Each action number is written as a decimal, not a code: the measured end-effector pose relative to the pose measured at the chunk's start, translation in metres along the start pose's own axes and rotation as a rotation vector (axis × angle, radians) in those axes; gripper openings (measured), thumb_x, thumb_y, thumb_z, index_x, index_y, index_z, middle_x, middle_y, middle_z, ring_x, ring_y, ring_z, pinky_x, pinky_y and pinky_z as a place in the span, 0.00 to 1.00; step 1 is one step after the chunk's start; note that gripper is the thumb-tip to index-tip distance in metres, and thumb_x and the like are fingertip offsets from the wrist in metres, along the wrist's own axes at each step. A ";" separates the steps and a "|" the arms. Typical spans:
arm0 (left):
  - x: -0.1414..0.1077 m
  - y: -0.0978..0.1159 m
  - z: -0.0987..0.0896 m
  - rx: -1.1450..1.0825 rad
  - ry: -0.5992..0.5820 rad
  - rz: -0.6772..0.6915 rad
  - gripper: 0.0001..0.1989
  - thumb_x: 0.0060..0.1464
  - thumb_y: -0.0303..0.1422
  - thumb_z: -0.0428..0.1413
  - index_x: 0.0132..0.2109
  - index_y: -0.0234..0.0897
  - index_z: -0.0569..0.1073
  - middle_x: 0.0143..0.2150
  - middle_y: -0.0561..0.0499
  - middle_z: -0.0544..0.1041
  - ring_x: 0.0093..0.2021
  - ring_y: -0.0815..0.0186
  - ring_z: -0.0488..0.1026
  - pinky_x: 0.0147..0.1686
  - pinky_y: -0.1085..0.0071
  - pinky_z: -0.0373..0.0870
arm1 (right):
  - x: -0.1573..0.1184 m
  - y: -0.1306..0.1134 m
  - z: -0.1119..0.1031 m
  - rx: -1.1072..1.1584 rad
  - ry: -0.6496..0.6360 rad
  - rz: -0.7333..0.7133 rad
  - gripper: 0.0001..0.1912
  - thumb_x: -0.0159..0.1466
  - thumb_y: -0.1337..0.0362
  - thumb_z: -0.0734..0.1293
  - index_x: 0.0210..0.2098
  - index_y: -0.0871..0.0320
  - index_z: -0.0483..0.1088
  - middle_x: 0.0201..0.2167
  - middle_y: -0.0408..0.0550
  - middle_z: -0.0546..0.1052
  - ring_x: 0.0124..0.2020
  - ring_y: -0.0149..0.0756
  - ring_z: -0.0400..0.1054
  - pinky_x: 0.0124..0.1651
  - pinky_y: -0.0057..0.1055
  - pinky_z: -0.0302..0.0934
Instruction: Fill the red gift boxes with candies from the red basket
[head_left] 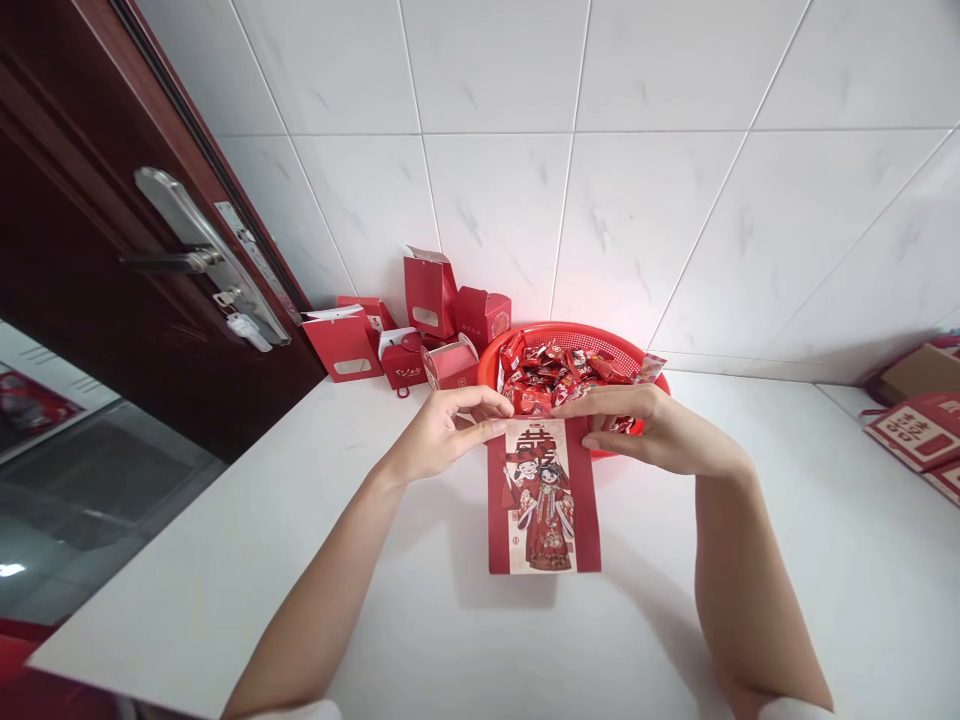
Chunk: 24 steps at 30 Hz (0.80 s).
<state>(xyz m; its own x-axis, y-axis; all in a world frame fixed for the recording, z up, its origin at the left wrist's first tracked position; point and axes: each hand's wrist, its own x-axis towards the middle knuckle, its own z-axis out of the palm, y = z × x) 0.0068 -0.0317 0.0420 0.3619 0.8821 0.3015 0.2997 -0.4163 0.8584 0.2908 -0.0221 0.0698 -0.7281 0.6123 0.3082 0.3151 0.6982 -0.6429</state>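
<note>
Between my hands is a dark red paper gift box (544, 510) with a cream panel showing two cartoon figures in traditional dress. My left hand (448, 430) pinches its upper left edge. My right hand (649, 425) pinches the upper right edge, thumb and fingers close together. The box is held above the white table and casts a shadow beneath it. Just behind the box stands a red plastic basket (600, 340) filled with red wrapped candies (559, 375). My hands hide part of the basket's front rim.
Several small red boxes (429, 290) stand by the tiled wall, left of the basket. Red printed packages (919, 430) lie at the far right. A dark wooden door (97, 200) with a metal handle stands left of the white table (247, 530).
</note>
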 end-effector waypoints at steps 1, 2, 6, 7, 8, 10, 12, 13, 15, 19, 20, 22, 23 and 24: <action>0.000 0.001 0.001 -0.003 -0.005 0.007 0.07 0.57 0.36 0.62 0.39 0.37 0.80 0.38 0.50 0.82 0.38 0.65 0.78 0.34 0.74 0.74 | 0.000 0.001 0.000 -0.002 -0.003 -0.016 0.18 0.69 0.66 0.66 0.56 0.52 0.78 0.46 0.49 0.83 0.39 0.37 0.76 0.43 0.35 0.73; 0.000 0.001 0.001 -0.003 -0.010 0.014 0.07 0.57 0.36 0.62 0.38 0.37 0.80 0.37 0.50 0.83 0.38 0.65 0.78 0.34 0.74 0.75 | 0.001 0.003 -0.001 0.001 -0.008 -0.032 0.16 0.69 0.65 0.67 0.55 0.52 0.78 0.44 0.49 0.83 0.39 0.37 0.76 0.43 0.35 0.73; -0.001 -0.002 0.004 0.037 -0.047 0.025 0.06 0.57 0.34 0.62 0.38 0.37 0.81 0.38 0.50 0.83 0.37 0.65 0.79 0.36 0.73 0.75 | 0.002 0.011 -0.001 0.045 -0.052 -0.041 0.14 0.67 0.60 0.71 0.51 0.54 0.81 0.40 0.49 0.82 0.35 0.35 0.75 0.38 0.33 0.72; 0.000 -0.003 0.004 0.048 -0.059 0.029 0.06 0.57 0.34 0.62 0.38 0.37 0.82 0.38 0.50 0.83 0.37 0.65 0.78 0.36 0.73 0.75 | 0.002 0.012 0.000 0.052 -0.066 -0.024 0.14 0.67 0.59 0.71 0.50 0.54 0.81 0.39 0.49 0.82 0.34 0.35 0.74 0.36 0.32 0.71; 0.000 -0.005 0.005 0.058 -0.071 0.034 0.06 0.57 0.34 0.62 0.38 0.37 0.82 0.38 0.49 0.83 0.37 0.65 0.78 0.36 0.73 0.75 | 0.002 0.014 0.000 0.053 -0.078 -0.003 0.14 0.67 0.60 0.71 0.50 0.54 0.82 0.39 0.49 0.82 0.34 0.35 0.74 0.35 0.32 0.71; 0.001 -0.009 0.006 0.079 -0.099 0.050 0.06 0.57 0.32 0.61 0.38 0.37 0.83 0.38 0.49 0.83 0.36 0.66 0.78 0.35 0.73 0.75 | 0.003 0.016 0.002 0.046 -0.100 0.036 0.13 0.67 0.61 0.70 0.49 0.54 0.82 0.38 0.49 0.82 0.35 0.35 0.74 0.36 0.31 0.70; 0.003 -0.013 0.007 0.108 -0.137 0.064 0.08 0.57 0.29 0.59 0.39 0.37 0.83 0.38 0.49 0.83 0.35 0.66 0.78 0.33 0.74 0.74 | 0.005 0.018 0.005 0.035 -0.125 0.064 0.13 0.66 0.65 0.70 0.49 0.54 0.82 0.38 0.48 0.83 0.37 0.35 0.75 0.37 0.30 0.70; 0.003 -0.015 0.007 0.124 -0.158 0.070 0.08 0.57 0.28 0.58 0.39 0.38 0.83 0.38 0.49 0.83 0.35 0.66 0.78 0.33 0.74 0.74 | 0.006 0.019 0.006 0.028 -0.139 0.077 0.13 0.65 0.67 0.70 0.48 0.53 0.83 0.39 0.47 0.83 0.38 0.35 0.75 0.38 0.30 0.69; 0.005 -0.018 0.007 0.154 -0.192 0.078 0.10 0.57 0.26 0.57 0.39 0.38 0.83 0.38 0.50 0.83 0.36 0.66 0.78 0.34 0.73 0.73 | 0.008 0.020 0.010 0.011 -0.168 0.114 0.15 0.64 0.71 0.69 0.46 0.53 0.83 0.39 0.46 0.84 0.39 0.35 0.75 0.38 0.29 0.68; 0.004 -0.018 0.001 0.201 -0.262 0.084 0.08 0.59 0.29 0.58 0.39 0.38 0.83 0.40 0.49 0.84 0.39 0.64 0.79 0.40 0.71 0.75 | 0.014 0.015 0.017 -0.057 -0.188 0.208 0.17 0.61 0.77 0.68 0.43 0.54 0.82 0.39 0.45 0.83 0.37 0.35 0.74 0.38 0.29 0.65; 0.004 -0.016 -0.001 0.217 -0.300 0.075 0.08 0.59 0.30 0.59 0.41 0.38 0.84 0.41 0.49 0.84 0.41 0.63 0.80 0.42 0.70 0.75 | 0.016 0.013 0.018 -0.079 -0.189 0.226 0.17 0.60 0.79 0.67 0.42 0.54 0.82 0.39 0.45 0.82 0.37 0.34 0.74 0.38 0.29 0.64; 0.003 -0.011 -0.003 0.252 -0.397 0.051 0.08 0.56 0.31 0.63 0.43 0.40 0.83 0.43 0.50 0.85 0.44 0.62 0.80 0.47 0.68 0.75 | 0.019 0.009 0.022 -0.144 -0.194 0.259 0.16 0.59 0.81 0.66 0.38 0.56 0.78 0.38 0.45 0.81 0.36 0.34 0.72 0.37 0.29 0.61; 0.003 -0.009 -0.004 0.269 -0.436 0.039 0.08 0.55 0.32 0.64 0.43 0.40 0.83 0.44 0.51 0.85 0.44 0.61 0.80 0.47 0.68 0.74 | 0.020 0.008 0.024 -0.186 -0.199 0.280 0.14 0.58 0.81 0.66 0.35 0.57 0.76 0.37 0.44 0.80 0.35 0.34 0.71 0.35 0.29 0.60; 0.003 -0.008 -0.004 0.286 -0.453 0.028 0.07 0.55 0.33 0.65 0.42 0.40 0.83 0.43 0.51 0.85 0.44 0.61 0.80 0.47 0.68 0.74 | 0.021 0.007 0.026 -0.228 -0.203 0.303 0.13 0.58 0.81 0.65 0.33 0.57 0.72 0.35 0.43 0.78 0.33 0.33 0.69 0.34 0.29 0.58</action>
<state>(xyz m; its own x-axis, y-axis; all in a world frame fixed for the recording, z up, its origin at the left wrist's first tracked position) 0.0024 -0.0246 0.0374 0.6986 0.7131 0.0590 0.4905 -0.5372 0.6862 0.2619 -0.0145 0.0535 -0.6801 0.7326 -0.0295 0.6429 0.5765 -0.5044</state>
